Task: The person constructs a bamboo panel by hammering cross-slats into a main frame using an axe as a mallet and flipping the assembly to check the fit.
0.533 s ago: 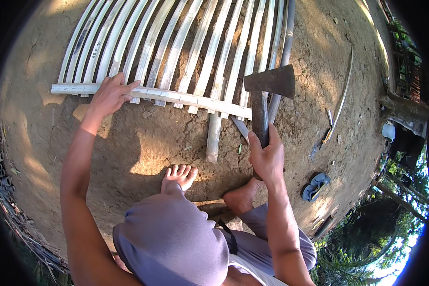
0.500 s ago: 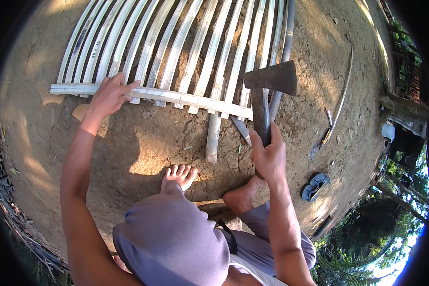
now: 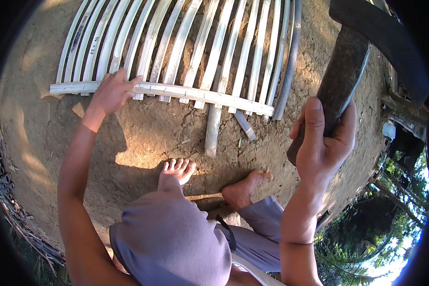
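Head | right fingers (image 3: 314, 121) grip one axe (image 3: 348, 57) | left fingers (image 3: 131, 84) touch one crosspiece (image 3: 186, 92)

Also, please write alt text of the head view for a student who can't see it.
A right hand holds up a dark-headed axe at the right, while the left hand rests on a pale crosspiece spanning a row of slats on bare earth.
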Motion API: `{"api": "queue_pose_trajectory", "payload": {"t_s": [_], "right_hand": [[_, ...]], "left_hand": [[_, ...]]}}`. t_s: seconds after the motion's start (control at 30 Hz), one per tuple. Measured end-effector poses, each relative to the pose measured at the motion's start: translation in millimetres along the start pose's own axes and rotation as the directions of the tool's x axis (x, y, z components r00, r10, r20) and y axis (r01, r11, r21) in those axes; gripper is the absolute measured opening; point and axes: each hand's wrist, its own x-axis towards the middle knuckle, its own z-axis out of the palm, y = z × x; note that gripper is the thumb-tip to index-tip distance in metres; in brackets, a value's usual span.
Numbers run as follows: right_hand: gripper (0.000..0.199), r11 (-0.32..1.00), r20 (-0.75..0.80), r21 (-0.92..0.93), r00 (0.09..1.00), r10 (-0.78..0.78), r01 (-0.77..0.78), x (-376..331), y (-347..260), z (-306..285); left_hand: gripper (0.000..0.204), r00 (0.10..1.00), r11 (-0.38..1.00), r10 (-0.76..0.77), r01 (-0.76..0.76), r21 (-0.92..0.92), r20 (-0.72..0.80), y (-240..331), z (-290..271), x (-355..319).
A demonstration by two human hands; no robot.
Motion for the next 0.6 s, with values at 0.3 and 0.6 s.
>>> {"api": "queue_pose_trajectory", "payload": {"t_s": [0.3, 0.6], "right_hand": [[0.047, 0.761, 0.43, -0.638, 0.766, 0.478, -0.117, -64.9, 99.5, 9.8], [0.058, 0.98, -0.015, -0.201, 1.0, -0.015, 0.012, -66.5, 77.5, 30.6]], "left_hand": [[0.049, 0.999, 0.999, 0.019, -0.018, 0.045, -0.038, 2.6, 5.4, 13.3], [0.052, 0.999, 1.0, 0.001, -0.002, 0.026, 0.039, 9.9, 11.5, 10.4]]}}
